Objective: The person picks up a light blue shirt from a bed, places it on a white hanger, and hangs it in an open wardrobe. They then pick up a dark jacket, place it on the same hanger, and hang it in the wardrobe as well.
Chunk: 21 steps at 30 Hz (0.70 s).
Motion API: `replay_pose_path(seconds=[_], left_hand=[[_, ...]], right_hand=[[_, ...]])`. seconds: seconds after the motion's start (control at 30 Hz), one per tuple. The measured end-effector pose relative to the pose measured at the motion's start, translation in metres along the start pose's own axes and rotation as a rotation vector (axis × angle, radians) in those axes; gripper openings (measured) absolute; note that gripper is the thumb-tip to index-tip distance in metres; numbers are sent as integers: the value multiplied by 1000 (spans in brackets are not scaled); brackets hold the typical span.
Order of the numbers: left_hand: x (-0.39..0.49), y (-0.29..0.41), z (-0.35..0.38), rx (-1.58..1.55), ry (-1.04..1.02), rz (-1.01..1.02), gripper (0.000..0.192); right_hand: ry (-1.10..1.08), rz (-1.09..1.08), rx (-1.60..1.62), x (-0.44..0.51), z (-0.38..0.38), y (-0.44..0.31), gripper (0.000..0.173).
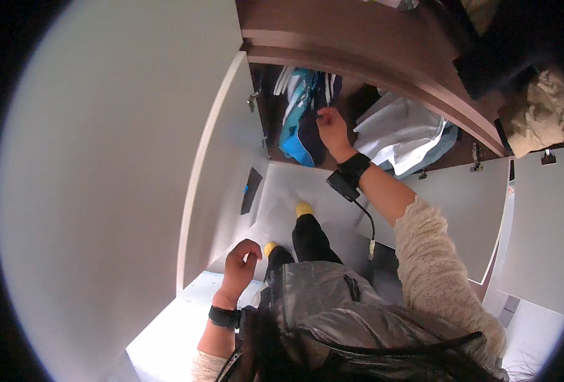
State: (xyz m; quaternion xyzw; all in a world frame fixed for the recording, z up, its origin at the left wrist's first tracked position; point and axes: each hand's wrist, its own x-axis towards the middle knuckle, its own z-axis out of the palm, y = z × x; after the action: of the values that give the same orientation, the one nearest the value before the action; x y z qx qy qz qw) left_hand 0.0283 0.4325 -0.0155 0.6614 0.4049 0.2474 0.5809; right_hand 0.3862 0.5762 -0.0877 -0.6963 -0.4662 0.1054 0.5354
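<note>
Inside a brown wardrobe, blue patterned clothing (295, 122) and a dark navy garment (312, 136) with white stripes stand at the left of the lower compartment. My right hand (332, 125) is at the navy garment's right edge with fingers curled; whether they pinch the fabric is hidden. To its right a white garment (401, 131) drapes over a grey-blue one (437, 153). Low at the left, my left hand (242, 262) hangs over the floor near a white surface, its fingers loosely bent and apart, holding nothing. Black bands with devices circle both wrists.
A pale door (215, 167) stands at the left and another open door (458, 215) at the right, with metal hinges. A beige cloth bundle (539, 114) lies on the upper shelf. A white surface (167, 339) is at lower left. My feet in yellow socks (304, 208) are on the floor.
</note>
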Motion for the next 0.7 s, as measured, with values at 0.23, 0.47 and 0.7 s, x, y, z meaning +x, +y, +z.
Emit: replay_pose_path(seconds=[0.23,0.47,0.7], left_hand=[[-31,-1,-23,16,49,-33,21],[-49,-3,-35,-21,65,-98,14],[-72,-16,-44,48,122,-190,14]], right_hand=[[-2,-2,-68,-10,10,-14,16],[189,77,-375,43,26,63,38],[6,-672,-866,103,14,150,17]])
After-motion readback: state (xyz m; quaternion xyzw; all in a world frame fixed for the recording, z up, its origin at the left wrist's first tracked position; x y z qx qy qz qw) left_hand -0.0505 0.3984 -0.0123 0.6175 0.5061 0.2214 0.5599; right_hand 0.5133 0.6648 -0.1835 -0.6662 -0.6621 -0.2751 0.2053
